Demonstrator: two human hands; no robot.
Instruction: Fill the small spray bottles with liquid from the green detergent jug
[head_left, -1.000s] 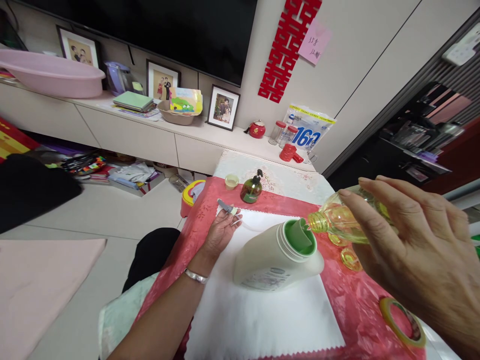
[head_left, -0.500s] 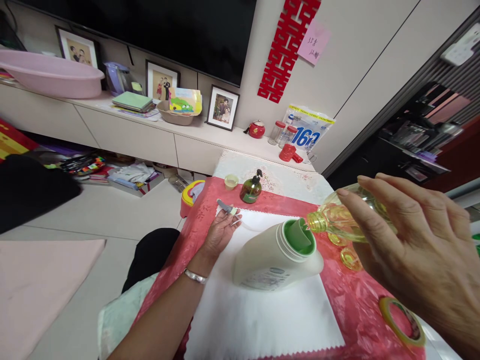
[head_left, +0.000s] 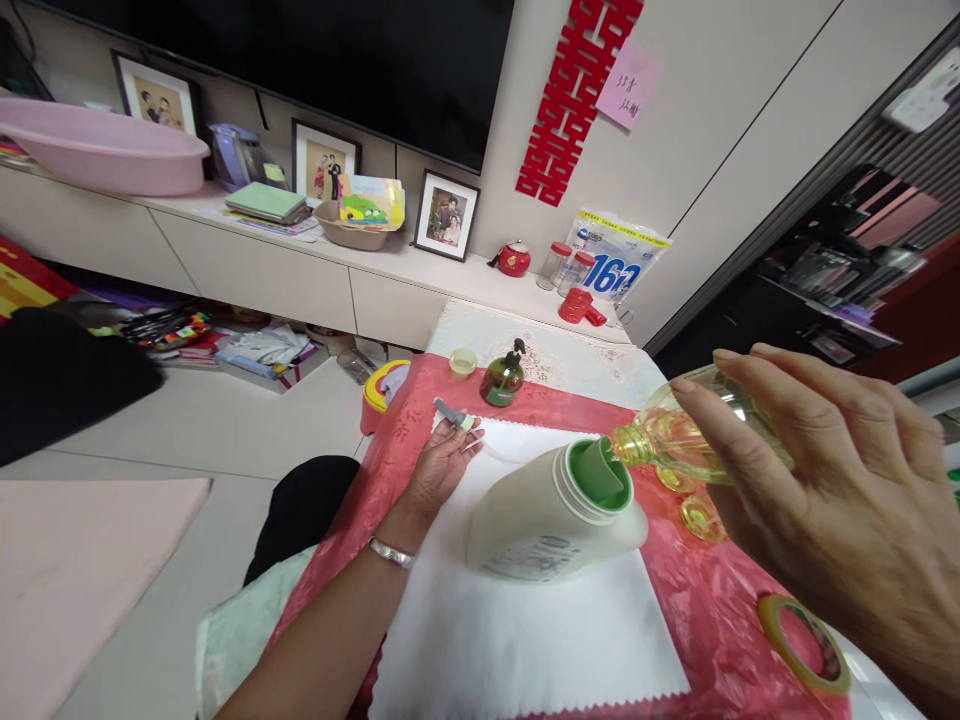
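Observation:
My right hand (head_left: 817, 490) is wrapped round a clear yellowish bottle (head_left: 675, 430), tipped nearly level. Its threaded mouth lies at the green pouring spout (head_left: 600, 475) of a large pale detergent jug (head_left: 532, 530). The jug stands upright and uncapped on a white scallop-edged cloth (head_left: 540, 640). To the left, my left hand (head_left: 442, 465) is closed on a grey pump head (head_left: 450, 412) with a thin pale tube trailing toward the jug. Whether liquid is flowing between bottle and jug is hard to make out.
A dark green pump bottle (head_left: 502, 380) and a small pale cup (head_left: 463, 364) stand beyond my left hand. A tape roll (head_left: 802, 645) lies at the right on the red plastic sheet (head_left: 705, 600), near yellow transparent pieces (head_left: 701, 517). A cabinet (head_left: 277, 270) runs along the wall.

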